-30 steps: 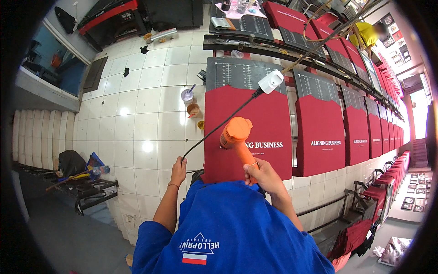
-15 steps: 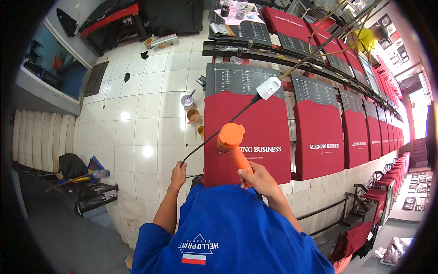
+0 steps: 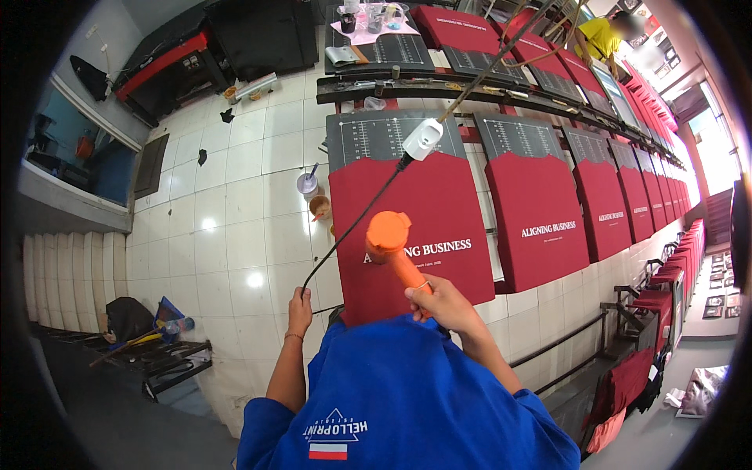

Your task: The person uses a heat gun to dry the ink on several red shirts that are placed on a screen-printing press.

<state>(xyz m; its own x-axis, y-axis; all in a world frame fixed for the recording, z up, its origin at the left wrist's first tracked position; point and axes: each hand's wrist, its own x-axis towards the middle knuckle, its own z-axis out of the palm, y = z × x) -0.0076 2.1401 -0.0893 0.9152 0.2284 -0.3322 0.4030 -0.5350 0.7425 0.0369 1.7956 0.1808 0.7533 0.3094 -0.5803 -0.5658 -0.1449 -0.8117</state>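
My right hand is wrapped round the handle of an orange hair dryer, which hangs over the front of a maroon shirt with white lettering. The dryer's round body covers part of that print. Out to the left, over the tiled floor, the fingers of my left hand are closed on a black power cord. This cord runs up to a white socket hanging over the top of the shirt. The shirt is stretched on a dark printing board with white ruler marks.
More boards with maroon shirts extend to the right. A dark rail with tools crosses behind them. Tubs stand on the floor left of the nearest board. A co-worker in a yellow top is at the far right.
My view has turned a little, so the boards and socket sit further left in it. Both hands keep their hold on the hair dryer and the cord.
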